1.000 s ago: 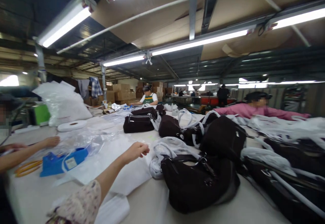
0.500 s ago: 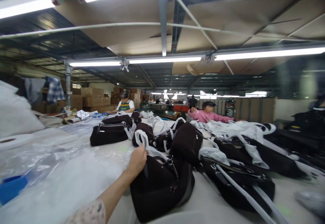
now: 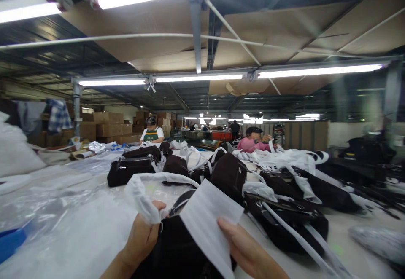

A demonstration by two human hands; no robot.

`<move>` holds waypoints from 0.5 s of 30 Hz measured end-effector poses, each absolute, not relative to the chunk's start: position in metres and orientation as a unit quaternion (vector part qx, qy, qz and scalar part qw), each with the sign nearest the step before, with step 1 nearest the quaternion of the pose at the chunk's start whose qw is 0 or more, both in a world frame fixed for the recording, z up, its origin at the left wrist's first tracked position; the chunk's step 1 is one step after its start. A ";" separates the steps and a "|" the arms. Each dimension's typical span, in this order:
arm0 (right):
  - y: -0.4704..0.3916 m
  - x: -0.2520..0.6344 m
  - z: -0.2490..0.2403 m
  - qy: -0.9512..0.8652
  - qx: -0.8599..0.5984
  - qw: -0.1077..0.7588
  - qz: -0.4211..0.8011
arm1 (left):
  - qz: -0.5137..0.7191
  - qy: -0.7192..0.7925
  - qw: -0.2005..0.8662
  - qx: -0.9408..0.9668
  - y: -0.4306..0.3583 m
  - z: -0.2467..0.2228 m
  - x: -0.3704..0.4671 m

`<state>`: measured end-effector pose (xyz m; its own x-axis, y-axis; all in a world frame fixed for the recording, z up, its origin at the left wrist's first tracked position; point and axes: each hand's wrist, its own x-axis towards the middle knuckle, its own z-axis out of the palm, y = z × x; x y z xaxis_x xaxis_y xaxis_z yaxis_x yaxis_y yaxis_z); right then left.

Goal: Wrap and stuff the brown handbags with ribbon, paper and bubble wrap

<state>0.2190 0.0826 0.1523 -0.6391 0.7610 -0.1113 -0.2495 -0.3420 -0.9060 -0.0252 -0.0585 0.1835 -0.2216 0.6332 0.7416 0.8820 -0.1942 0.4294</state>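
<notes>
Close in front of me is a dark bag (image 3: 177, 245), its lower part running out of the picture. My left hand (image 3: 144, 232) is closed around the bag's strap (image 3: 137, 192), which is wrapped in white material and arches up and over to the right. My right hand (image 3: 237, 241) grips a flat white sheet of thin paper or foam (image 3: 209, 215), thumb on top and fingers behind. The sheet is tilted and covers the right side of the bag.
Several dark bags (image 3: 229, 178) with white-wrapped straps lie across the table. Clear plastic (image 3: 72, 220) spreads on the left, beside a blue object (image 3: 12, 243). Two people work beyond the table: one in a green apron (image 3: 151, 135), one in a pink top (image 3: 249, 144).
My right hand has come into view with the white sheet. The bag has come nearer and lower, and my left hand has moved down and left with its strap.
</notes>
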 end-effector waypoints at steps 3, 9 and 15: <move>0.086 0.194 0.156 -0.521 -0.310 0.337 0.720 | -0.467 -0.603 0.133 -0.633 -0.055 0.184 -0.021; 0.106 0.192 0.165 -0.441 -0.286 0.313 0.791 | -0.396 -0.700 0.145 -0.577 -0.042 0.177 -0.053; 0.120 0.240 0.184 -0.358 -0.129 0.316 0.869 | -0.357 -0.804 0.153 -0.449 -0.039 0.195 -0.059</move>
<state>0.2400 0.1202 0.1836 -0.7673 0.6412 0.0017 -0.4565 -0.5445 -0.7037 -0.0589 -0.0389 0.1953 -0.5490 0.6134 0.5677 0.8324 0.3404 0.4373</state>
